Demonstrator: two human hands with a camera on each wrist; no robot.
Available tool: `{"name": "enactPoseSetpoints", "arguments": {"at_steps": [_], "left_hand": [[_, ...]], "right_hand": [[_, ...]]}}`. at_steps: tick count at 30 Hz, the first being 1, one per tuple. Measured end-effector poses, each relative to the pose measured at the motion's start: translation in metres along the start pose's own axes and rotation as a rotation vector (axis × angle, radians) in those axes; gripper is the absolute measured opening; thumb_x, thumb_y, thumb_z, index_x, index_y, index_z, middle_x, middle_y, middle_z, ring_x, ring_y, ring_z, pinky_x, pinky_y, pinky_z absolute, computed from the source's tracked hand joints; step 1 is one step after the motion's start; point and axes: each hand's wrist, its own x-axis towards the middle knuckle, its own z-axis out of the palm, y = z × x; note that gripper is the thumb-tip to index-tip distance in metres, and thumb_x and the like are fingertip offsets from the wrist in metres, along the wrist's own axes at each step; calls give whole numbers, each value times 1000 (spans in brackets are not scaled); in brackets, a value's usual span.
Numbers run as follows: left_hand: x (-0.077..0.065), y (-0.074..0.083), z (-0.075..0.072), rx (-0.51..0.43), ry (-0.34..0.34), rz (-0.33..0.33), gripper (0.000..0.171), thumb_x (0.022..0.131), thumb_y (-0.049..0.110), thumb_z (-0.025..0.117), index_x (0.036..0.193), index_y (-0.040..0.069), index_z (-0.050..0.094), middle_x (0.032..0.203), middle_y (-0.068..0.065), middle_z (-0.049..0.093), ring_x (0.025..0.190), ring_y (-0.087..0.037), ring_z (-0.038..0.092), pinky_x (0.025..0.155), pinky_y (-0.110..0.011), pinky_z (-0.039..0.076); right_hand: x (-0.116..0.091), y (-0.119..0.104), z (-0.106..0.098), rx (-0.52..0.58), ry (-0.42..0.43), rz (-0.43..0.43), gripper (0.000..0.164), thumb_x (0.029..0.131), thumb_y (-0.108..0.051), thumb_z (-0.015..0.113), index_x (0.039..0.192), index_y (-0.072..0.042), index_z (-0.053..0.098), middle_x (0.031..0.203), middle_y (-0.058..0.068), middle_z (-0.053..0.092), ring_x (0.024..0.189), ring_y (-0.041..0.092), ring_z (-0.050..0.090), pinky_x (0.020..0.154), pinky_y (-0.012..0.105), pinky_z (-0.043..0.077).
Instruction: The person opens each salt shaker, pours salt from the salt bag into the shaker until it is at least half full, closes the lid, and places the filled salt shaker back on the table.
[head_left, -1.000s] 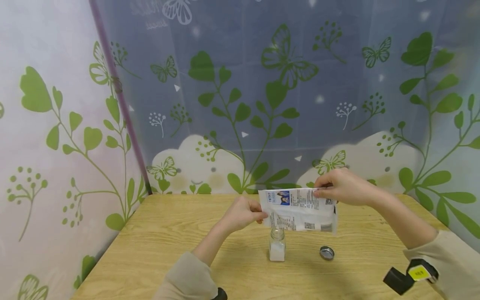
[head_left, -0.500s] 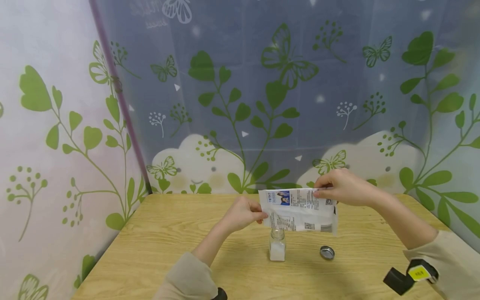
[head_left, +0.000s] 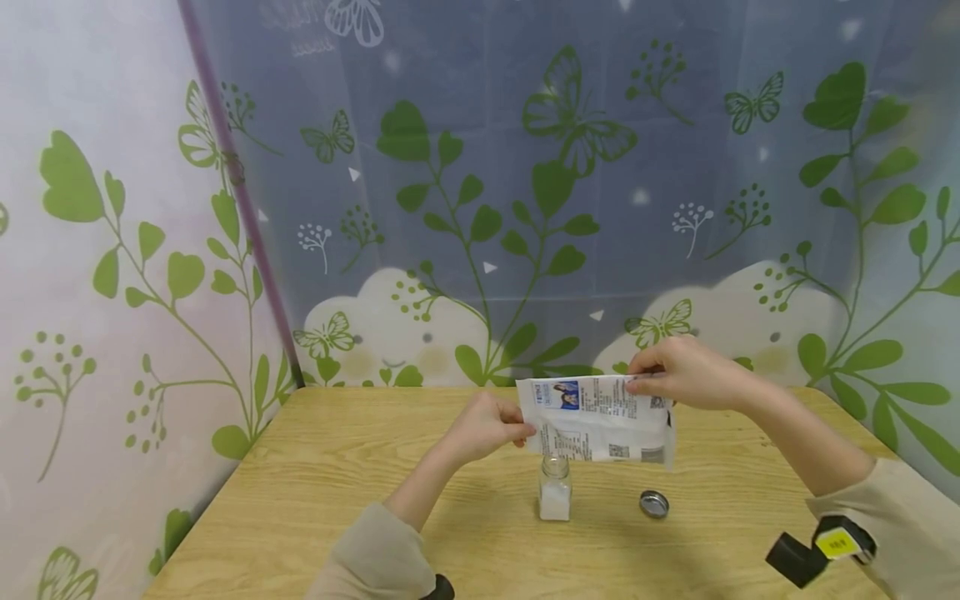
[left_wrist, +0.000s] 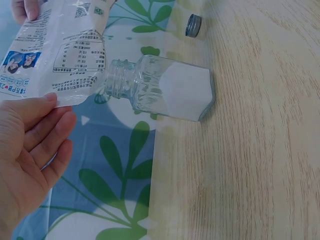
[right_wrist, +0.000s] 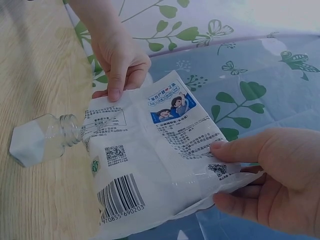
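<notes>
A white printed plastic bag (head_left: 600, 421) is held sideways between both hands, its lower left part over a glass jar (head_left: 555, 493). The left hand (head_left: 483, 429) pinches the bag's left end between thumb and fingers. At the upper right, the right hand (head_left: 693, 375) grips the bag with the thumb on its printed face. The square jar stands upright on the table, and white powder (left_wrist: 187, 90) fills roughly its lower half. In the right wrist view the jar's mouth (right_wrist: 70, 129) is right by the bag's edge; whether they touch I cannot tell.
A metal lid (head_left: 654, 504) lies on the wooden table (head_left: 360, 467), right of the jar. Behind the table hangs a patterned curtain (head_left: 465, 208) with leaves and butterflies. A black device with a yellow label (head_left: 837, 545) is on the right sleeve.
</notes>
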Motion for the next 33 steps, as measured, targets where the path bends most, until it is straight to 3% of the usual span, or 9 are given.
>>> {"name": "enactPoseSetpoints", "arguments": {"at_steps": [10,19,33], "left_hand": [[-1,0,-2,-13,4,-5,15,83,15,69,71,7,72,59,5,63,53,-10,51,46,-21,29],[-2,1,-2,-12,2,-8,16,83,15,68,71,6,71,59,4,64,47,-7,38,45,-21,26],[-3,1,-2,-15,6,14,16,83,15,68,68,7,71,58,5,64,48,-9,47,45,-21,28]], "right_hand": [[2,-1,-1,-9,1,-18,13,89,-17,62,93,-7,70,77,-7,63,58,7,47,52,26,40],[2,-3,-1,-8,0,-5,13,89,-17,63,93,-7,70,79,-7,64,60,7,50,54,26,42],[3,-3,0,-10,-2,5,11,89,-15,62,92,-8,70,76,-7,63,58,8,50,54,27,43]]}}
